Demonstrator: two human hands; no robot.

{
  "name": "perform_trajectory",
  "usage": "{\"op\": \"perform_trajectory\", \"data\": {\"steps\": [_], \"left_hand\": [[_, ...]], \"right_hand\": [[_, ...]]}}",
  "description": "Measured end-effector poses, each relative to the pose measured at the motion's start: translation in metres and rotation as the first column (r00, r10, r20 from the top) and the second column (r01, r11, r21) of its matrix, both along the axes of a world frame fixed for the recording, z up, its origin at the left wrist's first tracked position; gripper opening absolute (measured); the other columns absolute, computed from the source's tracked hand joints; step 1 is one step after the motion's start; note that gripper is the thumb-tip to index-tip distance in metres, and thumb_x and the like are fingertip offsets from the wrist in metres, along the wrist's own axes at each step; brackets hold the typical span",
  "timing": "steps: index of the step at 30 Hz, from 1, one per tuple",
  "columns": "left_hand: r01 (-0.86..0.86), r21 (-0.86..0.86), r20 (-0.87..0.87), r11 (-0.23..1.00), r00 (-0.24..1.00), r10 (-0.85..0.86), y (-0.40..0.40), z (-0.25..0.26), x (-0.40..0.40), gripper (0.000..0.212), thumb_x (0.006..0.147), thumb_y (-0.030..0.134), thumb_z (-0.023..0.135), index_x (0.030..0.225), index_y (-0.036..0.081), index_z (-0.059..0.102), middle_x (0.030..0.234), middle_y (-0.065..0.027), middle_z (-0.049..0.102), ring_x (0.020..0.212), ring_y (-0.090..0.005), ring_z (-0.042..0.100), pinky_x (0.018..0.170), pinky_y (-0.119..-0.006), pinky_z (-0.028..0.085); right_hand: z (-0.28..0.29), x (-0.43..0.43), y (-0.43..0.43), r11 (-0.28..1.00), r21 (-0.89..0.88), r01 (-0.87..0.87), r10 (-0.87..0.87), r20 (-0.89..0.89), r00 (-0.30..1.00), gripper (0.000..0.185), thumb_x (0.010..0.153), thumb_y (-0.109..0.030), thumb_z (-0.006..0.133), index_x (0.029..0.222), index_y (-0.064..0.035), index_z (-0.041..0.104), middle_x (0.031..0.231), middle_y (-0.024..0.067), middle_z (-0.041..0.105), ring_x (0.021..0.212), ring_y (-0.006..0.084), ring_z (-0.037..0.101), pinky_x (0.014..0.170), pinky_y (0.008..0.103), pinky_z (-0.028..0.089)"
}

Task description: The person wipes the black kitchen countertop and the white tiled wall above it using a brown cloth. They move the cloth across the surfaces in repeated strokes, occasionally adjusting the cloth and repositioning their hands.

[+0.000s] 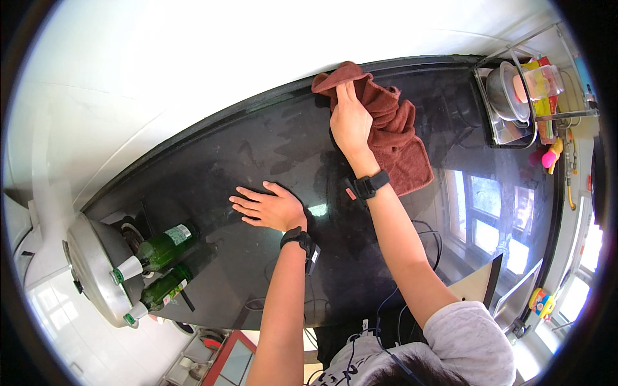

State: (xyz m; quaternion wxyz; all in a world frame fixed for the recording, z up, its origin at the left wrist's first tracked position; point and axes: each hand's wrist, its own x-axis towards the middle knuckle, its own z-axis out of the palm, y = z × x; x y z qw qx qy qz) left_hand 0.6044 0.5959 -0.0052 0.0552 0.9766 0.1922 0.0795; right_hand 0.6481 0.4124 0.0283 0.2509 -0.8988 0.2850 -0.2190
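My right hand (351,120) presses a crumpled brown cloth (393,149) against the back edge of a dark, glossy countertop (231,159). Two fingers show on top of the cloth, and its fold hides their tips. The rest of the cloth trails down to the right, beside my wrist. My left hand (270,207) rests palm down on the countertop with its fingers spread and nothing in it. Each wrist wears a black strap with a small device. Faint streaks mark the dark surface between the hands and the wall.
Two green glass bottles (166,247) stand at the left beside a large lidded metal pan (96,265) on a stove. A metal rack (536,116) with a metal bowl (507,91) fills the far right corner. Dark cables (437,241) lie near my right arm. A white wall (193,58) borders the back.
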Motion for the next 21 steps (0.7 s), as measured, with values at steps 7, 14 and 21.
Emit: {"op": "perform_trajectory", "data": {"steps": [7,14,21], "left_hand": [[-0.008,-0.018,-0.007,1.0,1.0,0.008,-0.0004,0.001,0.0007,0.063,0.098,0.039,0.032,0.148,0.001,0.022,0.154,-0.0262,0.016,0.142,-0.0403,0.018,0.113,-0.053,0.016],[-0.012,-0.008,-0.006,1.0,1.0,0.012,-0.0002,-0.0005,-0.0004,0.064,0.098,0.039,0.032,0.148,0.001,0.022,0.154,-0.026,0.017,0.142,-0.0401,0.019,0.113,-0.053,0.017],[0.0,0.013,0.02,1.0,1.0,0.0,0.001,-0.0031,0.0002,0.064,0.098,0.04,0.032,0.148,0.001,0.022,0.154,-0.0261,0.017,0.142,-0.0399,0.019,0.113,-0.053,0.018]], "right_hand": [[-0.0015,0.0008,0.0015,1.0,0.0,0.029,-0.029,-0.009,1.0,0.053,0.081,-0.001,0.054,0.132,-0.0065,0.043,0.139,0.0103,0.048,0.079,0.0355,0.064,0.061,0.0424,0.054],[-0.0002,0.0031,0.0023,0.999,-0.035,-0.003,0.004,0.013,1.0,0.05,0.081,-0.001,0.054,0.13,-0.0052,0.043,0.139,0.0115,0.048,0.078,0.0362,0.064,0.061,0.0426,0.054],[-0.001,0.0035,0.0004,0.999,0.008,0.042,-0.042,0.017,0.999,0.05,0.082,-0.001,0.053,0.131,-0.0061,0.044,0.14,0.0112,0.047,0.078,0.0369,0.064,0.061,0.0426,0.054]]}}
